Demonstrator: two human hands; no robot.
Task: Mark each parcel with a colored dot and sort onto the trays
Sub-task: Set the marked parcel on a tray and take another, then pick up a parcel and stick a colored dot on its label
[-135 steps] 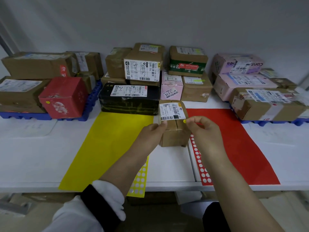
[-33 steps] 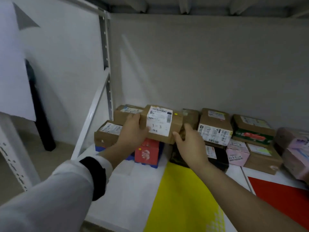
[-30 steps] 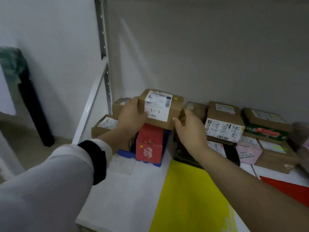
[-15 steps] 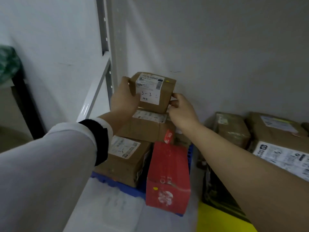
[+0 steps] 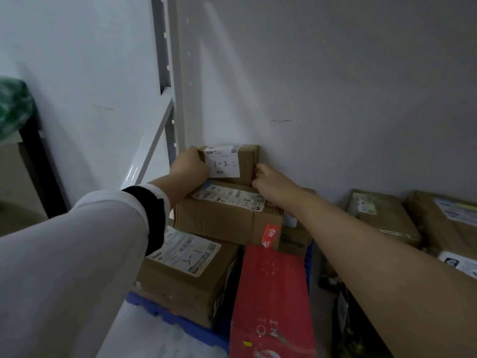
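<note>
Fingertips of the left hand (image 5: 189, 164) and right hand (image 5: 271, 180) are hidden behind the box (image 5: 246, 164); the fine print on the label (image 5: 222, 161) between the fingers is unreadable.

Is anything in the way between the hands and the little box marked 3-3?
No. The left hand and the right hand both hold the small box by its sides, on top of the bigger box. Nothing visible sits between them.

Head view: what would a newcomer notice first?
The small parcel marked 3-3, gripped by the left hand and right hand, sits on top of the carton stack against the back wall. Next, the red box stands low in front, right of the stack; a blue tray shows beneath.
</note>
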